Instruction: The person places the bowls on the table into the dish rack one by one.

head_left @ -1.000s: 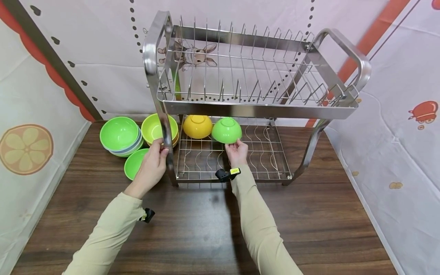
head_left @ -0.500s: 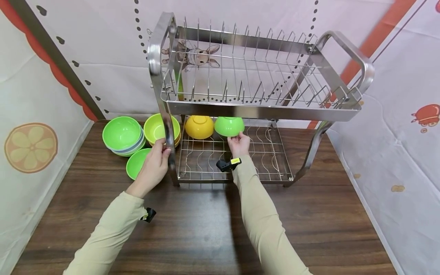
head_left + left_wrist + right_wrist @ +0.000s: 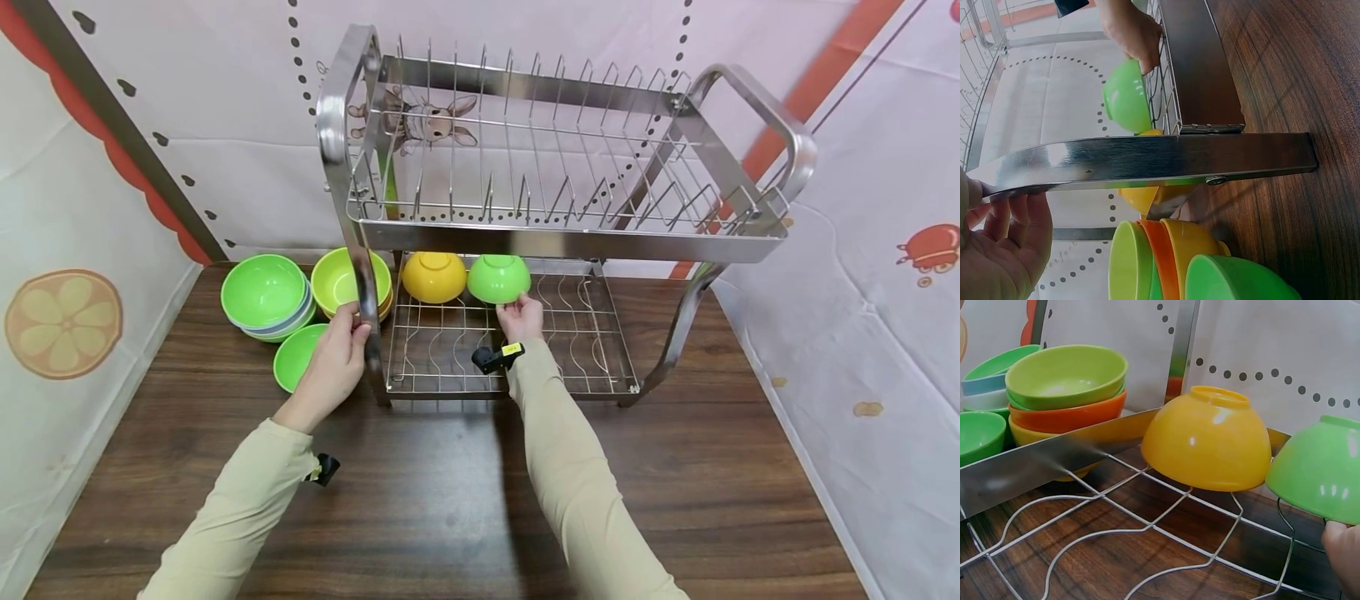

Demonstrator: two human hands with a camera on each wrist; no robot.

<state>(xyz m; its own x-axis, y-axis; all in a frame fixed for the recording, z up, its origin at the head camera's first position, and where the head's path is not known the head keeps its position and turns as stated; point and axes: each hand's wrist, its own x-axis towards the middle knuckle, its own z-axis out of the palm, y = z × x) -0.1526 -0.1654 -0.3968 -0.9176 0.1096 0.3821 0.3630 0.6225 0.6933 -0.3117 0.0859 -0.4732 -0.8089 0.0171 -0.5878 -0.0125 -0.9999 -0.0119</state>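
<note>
Your right hand (image 3: 522,318) pinched near rim of upturned green bowl (image 3: 498,281), over lower shelf (image 3: 442,395) of dish rack (image 3: 570,243); contact was unclear. Bowl lay at 11 o'clock from those fingers, head view: round, no long axis. Right hand was nearer. Yellow bowl (image 3: 434,279) sat just beside, at 9 o'clock. Your left hand (image 3: 330,367), at bowl's 8 o'clock, gripped left post (image 3: 368,292).
</note>
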